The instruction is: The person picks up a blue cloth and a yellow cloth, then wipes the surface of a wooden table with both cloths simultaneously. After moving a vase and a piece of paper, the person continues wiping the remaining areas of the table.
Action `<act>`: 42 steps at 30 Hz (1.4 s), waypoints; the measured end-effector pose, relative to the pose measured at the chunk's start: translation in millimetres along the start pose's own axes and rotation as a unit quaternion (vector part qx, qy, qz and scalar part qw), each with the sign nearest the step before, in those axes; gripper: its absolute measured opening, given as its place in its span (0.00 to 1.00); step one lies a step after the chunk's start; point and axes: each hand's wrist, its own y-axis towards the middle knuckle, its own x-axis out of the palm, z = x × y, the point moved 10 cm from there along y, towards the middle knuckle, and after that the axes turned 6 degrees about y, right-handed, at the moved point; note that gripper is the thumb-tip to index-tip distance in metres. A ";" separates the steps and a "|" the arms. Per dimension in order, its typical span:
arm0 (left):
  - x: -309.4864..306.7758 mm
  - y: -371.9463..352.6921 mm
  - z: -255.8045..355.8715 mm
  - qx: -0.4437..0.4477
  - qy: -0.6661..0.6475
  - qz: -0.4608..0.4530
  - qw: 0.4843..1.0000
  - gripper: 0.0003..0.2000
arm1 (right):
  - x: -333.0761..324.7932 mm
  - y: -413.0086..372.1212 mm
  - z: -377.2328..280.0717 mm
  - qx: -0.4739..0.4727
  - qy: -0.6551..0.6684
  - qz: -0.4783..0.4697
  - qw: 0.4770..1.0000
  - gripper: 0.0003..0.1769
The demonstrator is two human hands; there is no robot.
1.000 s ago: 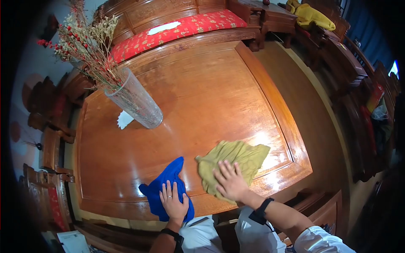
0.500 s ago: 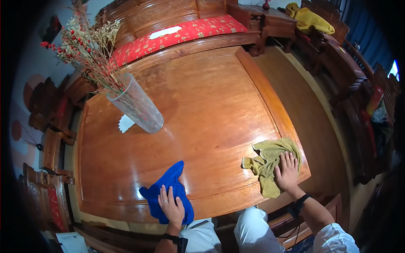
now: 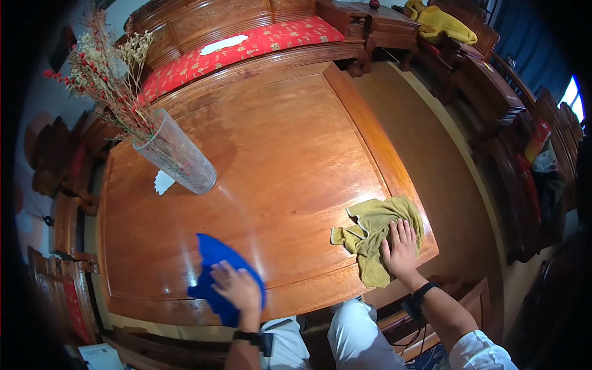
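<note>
Flat on a blue cloth (image 3: 214,254) lies my left hand (image 3: 239,288), fingers spread and slightly blurred. This cloth rests near the front edge of the wooden table (image 3: 277,185), with one corner pointing away from me. At the table's right front corner, my right hand (image 3: 402,250) presses with extended fingers on a crumpled olive-yellow cloth (image 3: 373,225). Neither hand's fingers wrap around the fabric. What lies under the palms is hidden.
A tall glass vase (image 3: 185,157) with dried flowers (image 3: 105,80) stands on the table's left side, beside a white paper-like piece (image 3: 163,182). Behind is a bench with a red cushion (image 3: 271,43). A yellow cloth (image 3: 441,24) lies on furniture at back right.
The view has shifted, so the scene sits further left. My left hand has moved slightly away from the front edge, and the blue cloth has turned and spread. The right hand stays at its corner.
</note>
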 end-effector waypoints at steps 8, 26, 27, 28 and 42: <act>-54.1 -63.2 138.0 0.340 -0.218 -0.096 0.910 0.31 | 0.0 -0.4 7.3 0.006 0.041 0.021 0.999 0.33; -30.4 -32.5 -45.2 0.163 -0.087 -0.052 0.981 0.34 | 3.8 -0.1 6.6 0.009 0.023 0.012 1.000 0.33; -27.8 -33.5 -48.2 0.160 -0.087 -0.053 0.982 0.34 | 4.5 1.1 5.3 0.006 0.022 0.011 1.000 0.33; -25.5 -34.7 -50.7 0.158 -0.109 -0.051 0.980 0.33 | 3.6 2.2 5.4 0.018 0.028 0.011 0.999 0.32; -22.8 -36.7 -56.3 0.148 -0.144 -0.033 0.978 0.32 | 86.5 20.8 -178.8 0.009 -0.001 -0.086 0.996 0.39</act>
